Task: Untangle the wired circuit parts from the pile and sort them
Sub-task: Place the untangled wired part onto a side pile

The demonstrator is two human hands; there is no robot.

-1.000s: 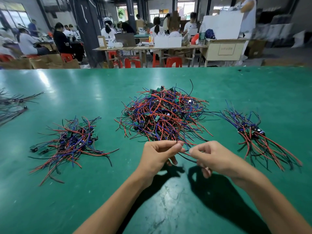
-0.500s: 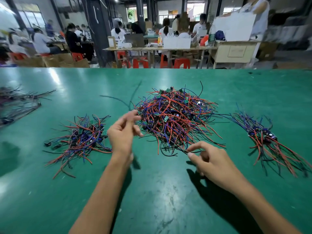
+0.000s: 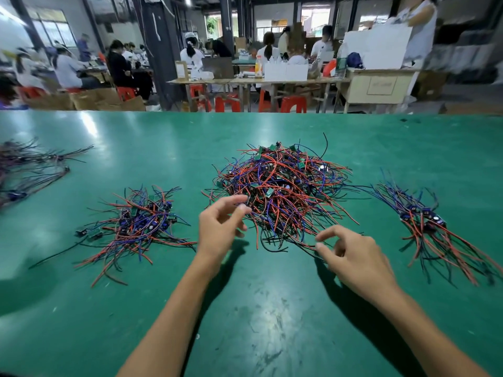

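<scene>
While my left hand point(image 3: 217, 229) hovers at the near left side of the big tangled pile point(image 3: 283, 189), its fingers are loosely spread and slightly bent, the fingertips point(image 3: 243, 209) just at the outermost red and blue wires; I cannot tell whether they are touching any. My right hand point(image 3: 353, 257) sits at the pile's near right side, forefinger and thumb brought close together over the wire ends that trail out there; whether a wire is actually pinched between them I cannot tell. The pile lies in the middle of the green table point(image 3: 258, 308), small green boards showing among its wires. A smaller sorted heap point(image 3: 138, 221) lies to its left, well apart, and a bundle with wires lined up point(image 3: 432, 224) lies toward the table's right edge. More dark wired parts point(image 3: 30, 170) rest at the left edge. Beyond the far edge, people point(image 3: 119, 63) sit at workbenches with red stools point(image 3: 292, 103).
</scene>
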